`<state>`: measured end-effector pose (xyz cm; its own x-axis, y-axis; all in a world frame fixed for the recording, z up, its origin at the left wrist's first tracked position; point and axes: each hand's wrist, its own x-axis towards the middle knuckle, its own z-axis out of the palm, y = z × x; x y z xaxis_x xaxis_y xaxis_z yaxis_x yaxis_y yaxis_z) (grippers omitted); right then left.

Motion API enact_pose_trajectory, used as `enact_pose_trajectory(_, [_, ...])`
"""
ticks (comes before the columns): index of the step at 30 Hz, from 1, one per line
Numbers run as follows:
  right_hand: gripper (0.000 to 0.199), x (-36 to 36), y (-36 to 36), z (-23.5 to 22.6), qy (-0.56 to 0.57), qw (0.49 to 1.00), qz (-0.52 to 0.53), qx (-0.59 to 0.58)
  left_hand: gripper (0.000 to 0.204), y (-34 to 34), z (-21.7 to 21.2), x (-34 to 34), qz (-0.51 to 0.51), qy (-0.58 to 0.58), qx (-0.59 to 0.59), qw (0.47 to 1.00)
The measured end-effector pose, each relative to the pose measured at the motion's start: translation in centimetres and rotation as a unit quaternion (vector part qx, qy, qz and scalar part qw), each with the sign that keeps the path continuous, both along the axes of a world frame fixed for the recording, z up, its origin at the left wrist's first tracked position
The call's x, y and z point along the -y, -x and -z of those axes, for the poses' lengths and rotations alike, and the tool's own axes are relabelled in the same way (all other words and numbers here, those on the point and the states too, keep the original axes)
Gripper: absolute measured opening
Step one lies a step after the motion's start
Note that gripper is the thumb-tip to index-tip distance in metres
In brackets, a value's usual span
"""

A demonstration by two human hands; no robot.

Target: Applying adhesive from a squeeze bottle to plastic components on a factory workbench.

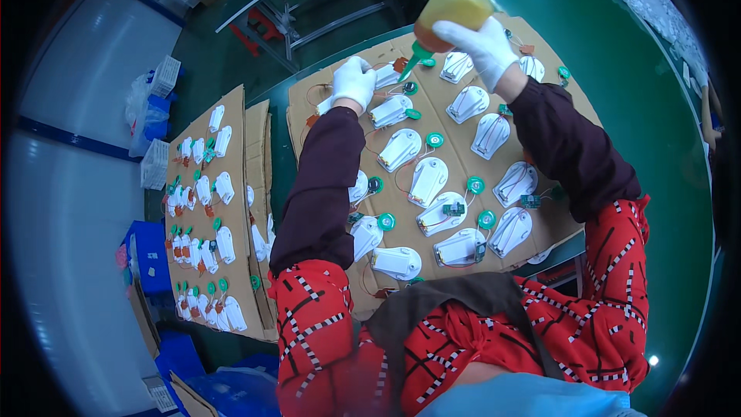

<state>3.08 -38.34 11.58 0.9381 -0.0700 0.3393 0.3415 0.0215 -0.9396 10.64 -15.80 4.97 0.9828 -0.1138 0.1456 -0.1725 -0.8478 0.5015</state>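
My right hand, in a white glove, is wrapped round a squeeze bottle of yellowish liquid, tipped nozzle-down. Its green nozzle points down and left, the tip close to a white plastic casing with an orange piece on its far end. Beside that casing is my left hand, also gloved, with its fingers curled closed; what they grip is hidden. Several similar white casings lie in rows on a cardboard sheet, wired to round green parts and small green circuit boards.
To the left, a second cardboard sheet carries several more casings with green parts. Blue bins and white baskets stand beyond it. A metal-framed table is at the back, with a red stool under it.
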Motion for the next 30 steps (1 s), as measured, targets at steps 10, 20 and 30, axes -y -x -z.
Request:
enact_pose_trajectory(10, [0.066, -5.0, -3.7, 2.6, 0.086, 0.995, 0.024, 0.040, 0.017, -1.6, 1.6, -0.7, -0.018, 0.103, -0.040, 0.994])
enact_pose_trajectory(20, [0.067, -6.5, -5.2, 3.7, 0.146, 0.985, 0.060, 0.068, 0.020, -2.0, 2.4, -1.6, 0.016, 0.106, -0.016, 0.994])
enact_pose_trajectory(30, [0.070, -6.6, -5.0, 4.2, 0.160, 0.984, 0.041, 0.068, 0.016, -1.4, 2.1, -1.4, 0.005, 0.089, -0.009, 0.996])
